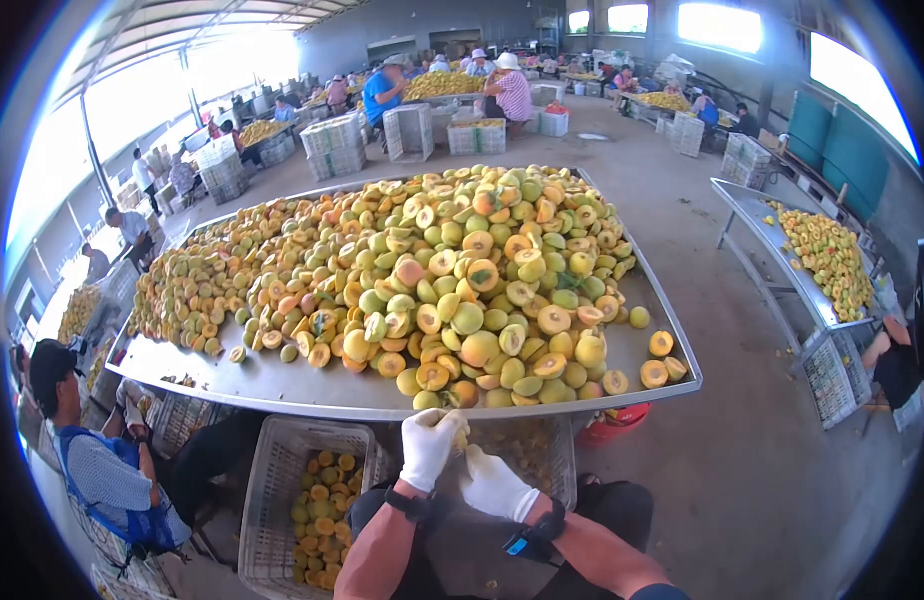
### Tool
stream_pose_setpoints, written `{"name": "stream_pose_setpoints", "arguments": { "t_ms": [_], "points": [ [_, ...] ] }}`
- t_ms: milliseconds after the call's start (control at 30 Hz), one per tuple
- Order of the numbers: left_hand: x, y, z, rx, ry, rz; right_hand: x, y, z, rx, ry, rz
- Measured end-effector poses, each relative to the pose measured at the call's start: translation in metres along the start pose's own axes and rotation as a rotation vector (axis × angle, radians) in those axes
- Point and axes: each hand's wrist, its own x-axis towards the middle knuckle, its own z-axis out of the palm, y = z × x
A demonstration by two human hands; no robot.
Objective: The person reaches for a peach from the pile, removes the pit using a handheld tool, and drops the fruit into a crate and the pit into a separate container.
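Note:
My left hand (430, 448), in a white glove, is closed with its fingers bent around a small yellowish apricot piece (462, 438), mostly hidden by the glove. Just to the right and lower, my right hand (496, 484), also white-gloved, pinches at the same spot, its fingertips meeting the piece. Both hands are over my lap, in front of the near rim of a metal table (282, 408). On that table lies a large heap of yellow-green apricots (472, 300), many of them cut in half, some showing the pit or its hollow.
Left of my knees stands a white plastic crate (267, 500) partly filled with apricot halves. Another crate (564, 462) sits under the table edge beside a red bucket (617, 425). A co-worker (107, 450) sits at left. More tables and people fill the hall.

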Motion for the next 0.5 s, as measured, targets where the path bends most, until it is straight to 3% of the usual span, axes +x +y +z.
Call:
{"name": "stream_pose_setpoints", "arguments": {
  "t_ms": [67, 300, 367, 433, 500],
  "points": [
    [-0.004, 0.000, 0.001, 0.064, 0.026, 0.194, 0.001, 0.002, 0.000, 0.053, -0.055, 0.049],
    [-0.011, 0.004, -0.004, 0.008, -0.004, 0.354, 0.003, -0.016, -0.022, 0.270, -0.205, 0.061],
    [-0.008, 0.004, -0.007, 0.326, 0.040, 0.645, 0.003, -0.011, -0.017, 0.289, -0.198, 0.042],
    [-0.008, 0.002, -0.005, 0.312, 0.060, 0.668, 0.005, 0.000, -0.011, 0.304, -0.197, 0.026],
    [-0.010, 0.010, -0.003, 0.429, 0.117, 0.843, 0.007, 0.006, -0.008, 0.296, -0.165, -0.127]
  ]
}}
